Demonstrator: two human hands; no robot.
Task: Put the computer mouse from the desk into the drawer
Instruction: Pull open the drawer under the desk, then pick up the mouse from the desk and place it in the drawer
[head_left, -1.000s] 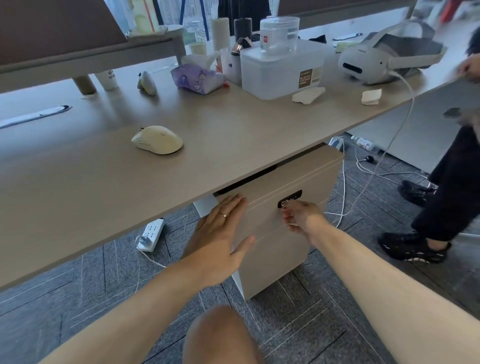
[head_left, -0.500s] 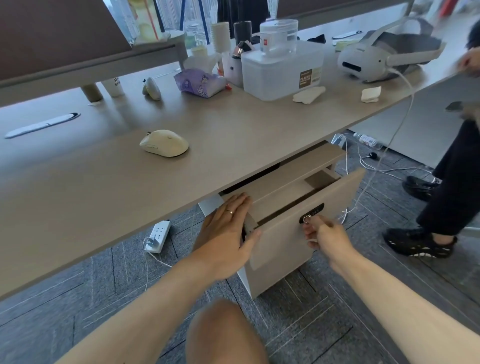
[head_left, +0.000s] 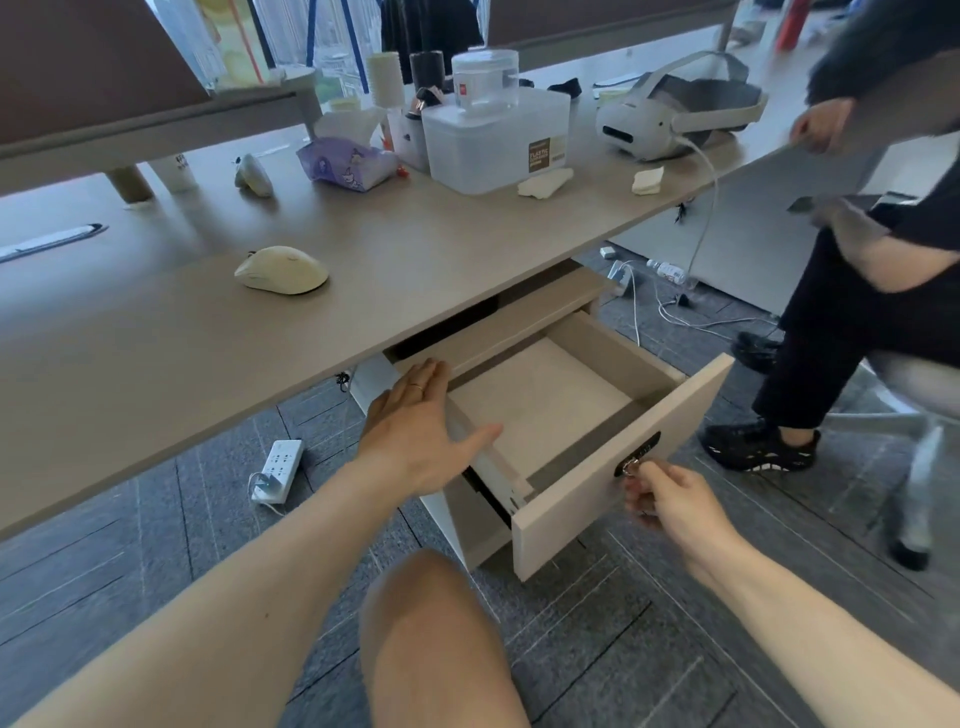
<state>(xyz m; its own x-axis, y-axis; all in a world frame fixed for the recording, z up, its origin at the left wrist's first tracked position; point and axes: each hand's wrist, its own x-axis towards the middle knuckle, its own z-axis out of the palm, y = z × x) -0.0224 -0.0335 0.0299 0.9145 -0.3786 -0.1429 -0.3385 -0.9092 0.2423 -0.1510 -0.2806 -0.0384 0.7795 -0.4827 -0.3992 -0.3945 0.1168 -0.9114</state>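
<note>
A cream computer mouse lies on the wooden desk, left of centre, with nothing touching it. Below the desk edge the top drawer of a beige cabinet stands pulled far out, and its pale inside holds nothing. My right hand pinches the key in the drawer's black lock on the front panel. My left hand rests flat, fingers apart, against the cabinet's left top corner beside the drawer's rail.
At the desk's back stand a clear plastic box, a tissue pack and a white headset with a hanging cable. Another person stands at the right. A power strip lies on the grey carpet; my knee is low centre.
The drawer has gone from shut to pulled far out, drawn by my right hand on the key. My left hand has stayed pressed against the cabinet.
</note>
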